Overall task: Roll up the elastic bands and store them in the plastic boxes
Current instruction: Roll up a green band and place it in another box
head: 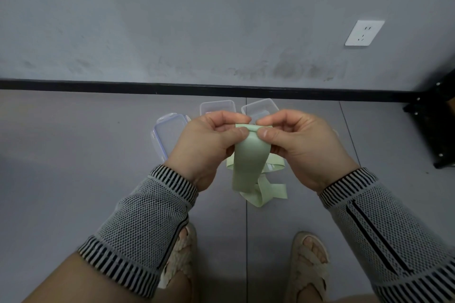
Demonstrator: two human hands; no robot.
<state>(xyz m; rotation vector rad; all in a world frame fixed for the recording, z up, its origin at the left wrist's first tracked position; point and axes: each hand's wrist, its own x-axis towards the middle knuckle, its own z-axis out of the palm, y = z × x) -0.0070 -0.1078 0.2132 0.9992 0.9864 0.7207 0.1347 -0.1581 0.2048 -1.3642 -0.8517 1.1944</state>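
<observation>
The left hand and right hand pinch the rolled top end of a pale green elastic band, whose tail lies on the grey floor. Behind the hands, three clear plastic boxes are partly hidden; contents unclear.

Pale green flat elastic band: plain, matte, one shade along its whole length. Clear plastic lid with lilac-tinted rim. Two clear colourless plastic boxes. Knitted sleeve, left arm: fine grey-and-white mesh pattern, cuffs banded in black-and-white stripes. Knitted sleeve, right arm: same mesh and striped cuff, with a black line along it. Cream woven sandals. Grey tiled floor. Black skirting strip. Grey wall, mottled darker low down. White wall socket.
</observation>
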